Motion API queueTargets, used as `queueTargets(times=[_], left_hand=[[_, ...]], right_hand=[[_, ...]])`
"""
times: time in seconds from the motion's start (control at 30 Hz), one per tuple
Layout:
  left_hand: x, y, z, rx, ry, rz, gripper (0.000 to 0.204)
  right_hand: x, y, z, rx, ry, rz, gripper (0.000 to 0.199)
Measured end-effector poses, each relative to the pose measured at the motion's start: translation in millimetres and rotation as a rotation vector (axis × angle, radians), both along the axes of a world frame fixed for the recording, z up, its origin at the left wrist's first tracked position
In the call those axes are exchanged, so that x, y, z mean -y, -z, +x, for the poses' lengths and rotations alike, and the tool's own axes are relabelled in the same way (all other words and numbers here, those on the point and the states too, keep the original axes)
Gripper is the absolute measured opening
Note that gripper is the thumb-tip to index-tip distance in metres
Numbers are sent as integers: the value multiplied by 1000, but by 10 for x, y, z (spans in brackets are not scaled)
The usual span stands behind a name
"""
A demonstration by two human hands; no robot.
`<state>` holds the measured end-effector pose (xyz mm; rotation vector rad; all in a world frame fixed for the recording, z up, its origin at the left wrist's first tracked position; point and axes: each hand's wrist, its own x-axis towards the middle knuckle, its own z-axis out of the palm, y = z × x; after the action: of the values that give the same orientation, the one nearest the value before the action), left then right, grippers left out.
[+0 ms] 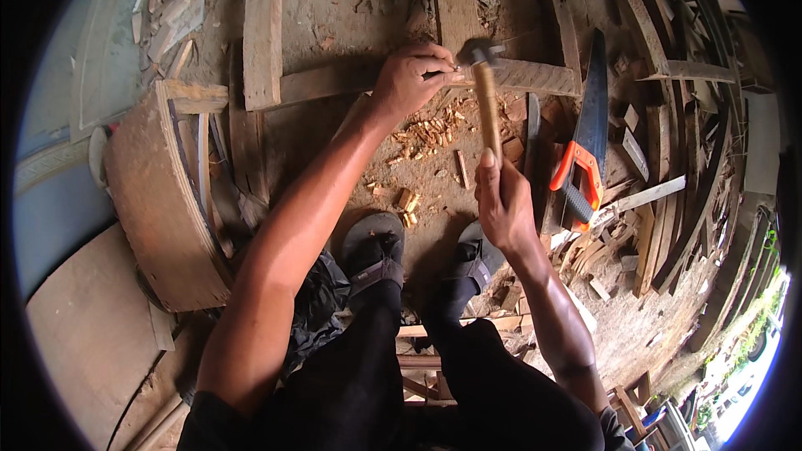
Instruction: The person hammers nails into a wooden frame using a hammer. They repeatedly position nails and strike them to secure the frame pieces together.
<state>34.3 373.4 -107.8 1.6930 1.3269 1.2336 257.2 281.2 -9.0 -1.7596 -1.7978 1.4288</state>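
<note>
My right hand (505, 200) is wrapped round the wooden handle of a hammer (487, 108). The hammer's dark head, blurred by motion, is over the crosspiece of a wooden frame (535, 77). Close beside it on the left, my left hand (412, 79) is closed, its fingertips pinched together at the crosspiece where an upright board (455, 0) meets it. A small dark bit shows between those fingers, but I cannot make out what they hold. Below the crosspiece, pale wood chips (428, 135) lie scattered on the dirt floor.
A handsaw (591, 108) with an orange and black handle leans among timber pieces to the right. At the left stands a curved plywood piece (159, 192). My sandalled feet (373, 250) are under my arms, beside a black plastic bag (316, 309). Offcuts (597, 288) litter the right side.
</note>
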Motion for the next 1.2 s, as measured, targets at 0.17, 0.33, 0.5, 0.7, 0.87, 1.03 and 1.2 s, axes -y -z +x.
queueTargets(times=[0.17, 0.33, 0.5, 0.7, 0.87, 1.03, 1.2], left_hand=[[-53, 22, -177, 129, 125, -125, 13], [-306, -98, -36, -160, -329, -372, 50], [-561, -279, -97, -170, -18, -710, 59], [-633, -56, -142, -250, -116, -685, 59], [-642, -50, -139, -136, -22, -594, 59], [-670, -85, -161, -219, -40, -692, 57], [-618, -137, -165, -186, -51, -683, 58]], right_hand=[[5, -147, 23, -73, 40, 5, 57], [38, -251, -94, -171, 45, 3, 57], [12, 60, 7, 12, -4, -52, 57], [125, -87, 62, -366, 69, 161, 50], [17, 200, 56, -45, 13, 47, 53], [120, 163, 46, -343, 85, 191, 57], [62, 106, -13, -317, 151, -10, 54]])
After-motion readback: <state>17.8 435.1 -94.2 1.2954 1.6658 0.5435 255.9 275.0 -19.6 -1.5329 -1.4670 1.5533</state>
